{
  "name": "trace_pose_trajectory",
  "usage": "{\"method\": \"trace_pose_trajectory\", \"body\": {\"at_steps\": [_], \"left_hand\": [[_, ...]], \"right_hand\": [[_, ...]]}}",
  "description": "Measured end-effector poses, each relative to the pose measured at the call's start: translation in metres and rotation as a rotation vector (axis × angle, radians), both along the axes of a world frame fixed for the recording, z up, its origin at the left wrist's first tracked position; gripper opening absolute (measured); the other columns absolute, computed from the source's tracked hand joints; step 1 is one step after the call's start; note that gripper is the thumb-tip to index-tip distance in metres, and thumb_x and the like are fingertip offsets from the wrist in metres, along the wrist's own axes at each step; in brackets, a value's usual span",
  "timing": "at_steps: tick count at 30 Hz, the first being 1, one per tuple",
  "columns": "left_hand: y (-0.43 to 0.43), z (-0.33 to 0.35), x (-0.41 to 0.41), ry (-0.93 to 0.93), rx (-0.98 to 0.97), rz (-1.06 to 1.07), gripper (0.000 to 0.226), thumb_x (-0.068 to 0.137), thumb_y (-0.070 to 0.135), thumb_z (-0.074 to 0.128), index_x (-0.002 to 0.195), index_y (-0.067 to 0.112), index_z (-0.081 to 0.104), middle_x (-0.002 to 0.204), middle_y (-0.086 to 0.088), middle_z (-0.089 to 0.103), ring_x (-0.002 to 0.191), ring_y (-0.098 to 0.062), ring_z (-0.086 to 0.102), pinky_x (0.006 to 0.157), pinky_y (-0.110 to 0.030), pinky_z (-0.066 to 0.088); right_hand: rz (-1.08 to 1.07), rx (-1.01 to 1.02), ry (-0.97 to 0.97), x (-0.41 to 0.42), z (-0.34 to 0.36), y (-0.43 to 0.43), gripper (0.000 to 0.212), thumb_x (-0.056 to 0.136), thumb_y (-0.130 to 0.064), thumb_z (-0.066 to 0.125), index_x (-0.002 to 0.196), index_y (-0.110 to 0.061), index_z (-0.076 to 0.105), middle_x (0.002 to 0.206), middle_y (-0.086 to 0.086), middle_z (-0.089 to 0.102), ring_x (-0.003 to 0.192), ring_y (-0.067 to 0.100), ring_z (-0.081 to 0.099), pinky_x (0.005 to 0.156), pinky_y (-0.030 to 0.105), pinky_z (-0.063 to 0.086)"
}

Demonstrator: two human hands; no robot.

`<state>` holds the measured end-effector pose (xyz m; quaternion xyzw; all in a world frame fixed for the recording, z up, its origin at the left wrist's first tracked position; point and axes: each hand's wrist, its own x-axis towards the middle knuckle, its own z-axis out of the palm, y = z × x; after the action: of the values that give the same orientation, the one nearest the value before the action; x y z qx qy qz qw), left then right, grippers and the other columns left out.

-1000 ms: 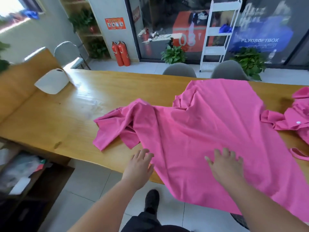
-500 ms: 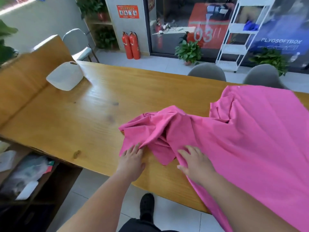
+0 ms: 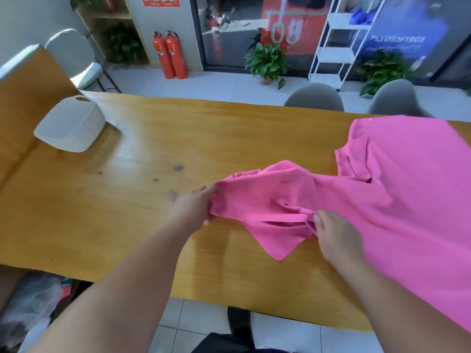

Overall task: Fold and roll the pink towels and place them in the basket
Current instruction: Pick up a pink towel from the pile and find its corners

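Here, a person's left hand (image 3: 195, 208) pinched the bunched corner of a pink towel (image 3: 382, 200), while the right hand (image 3: 334, 233), fingers curled, pinched a crease along its near hem. The towel sprawled across the counter (image 3: 127, 212) from centre out to 3 o'clock, spilling over the near edge at 5 o'clock. The white basket (image 3: 70, 128) sat well apart at 10 o'clock. Done well, the step likely called for drawing both hands apart until the crumpled corner lay flat and square before any fold.
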<state>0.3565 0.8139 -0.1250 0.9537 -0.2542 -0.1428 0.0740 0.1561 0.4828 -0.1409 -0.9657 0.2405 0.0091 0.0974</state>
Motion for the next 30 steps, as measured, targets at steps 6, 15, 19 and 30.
{"method": "trace_pose_trajectory", "body": {"at_steps": [6, 15, 19, 30], "left_hand": [[0.001, 0.023, 0.004, -0.098, -0.169, 0.033, 0.086, 0.097, 0.007, 0.049, 0.158, 0.055, 0.012, 0.114, 0.001, 0.062, 0.088, -0.038, 0.066, 0.069, -0.05, 0.058], [0.034, 0.041, -0.071, -0.076, -0.039, -0.069, 0.041, 0.09, 0.033, 0.039, 0.119, 0.02, 0.064, 0.102, -0.011, 0.074, 0.096, -0.036, 0.068, 0.072, -0.038, 0.046], [0.055, 0.026, -0.122, 0.06, 0.369, -0.259, 0.039, 0.101, 0.052, 0.038, 0.123, 0.028, 0.059, 0.104, -0.005, 0.071, 0.096, -0.031, 0.068, 0.07, -0.036, 0.046], [0.051, 0.003, -0.144, -0.01, 0.18, -0.131, 0.051, 0.105, 0.064, 0.039, 0.138, 0.029, 0.055, 0.115, 0.007, 0.071, 0.093, -0.018, 0.071, 0.081, -0.036, 0.059]], "right_hand": [[-0.054, 0.076, -0.238, -0.011, 0.021, -0.006, 0.02, 0.106, -0.026, 0.053, 0.103, -0.02, 0.071, 0.103, 0.001, 0.071, 0.097, 0.032, 0.064, 0.073, 0.042, 0.049], [0.328, 0.161, -0.008, -0.084, 0.018, 0.017, 0.043, 0.093, -0.053, 0.023, 0.066, -0.029, 0.046, 0.069, -0.014, 0.051, 0.077, 0.019, 0.051, 0.068, 0.038, 0.041], [0.435, 0.105, 0.254, -0.122, 0.006, 0.035, 0.047, 0.099, -0.051, 0.033, 0.073, -0.021, 0.058, 0.075, -0.004, 0.062, 0.079, 0.019, 0.057, 0.07, 0.036, 0.033], [0.364, 0.142, 0.092, -0.122, 0.008, 0.05, 0.045, 0.103, -0.061, 0.034, 0.078, -0.026, 0.048, 0.083, -0.007, 0.057, 0.075, 0.018, 0.053, 0.062, 0.037, 0.036]]}}
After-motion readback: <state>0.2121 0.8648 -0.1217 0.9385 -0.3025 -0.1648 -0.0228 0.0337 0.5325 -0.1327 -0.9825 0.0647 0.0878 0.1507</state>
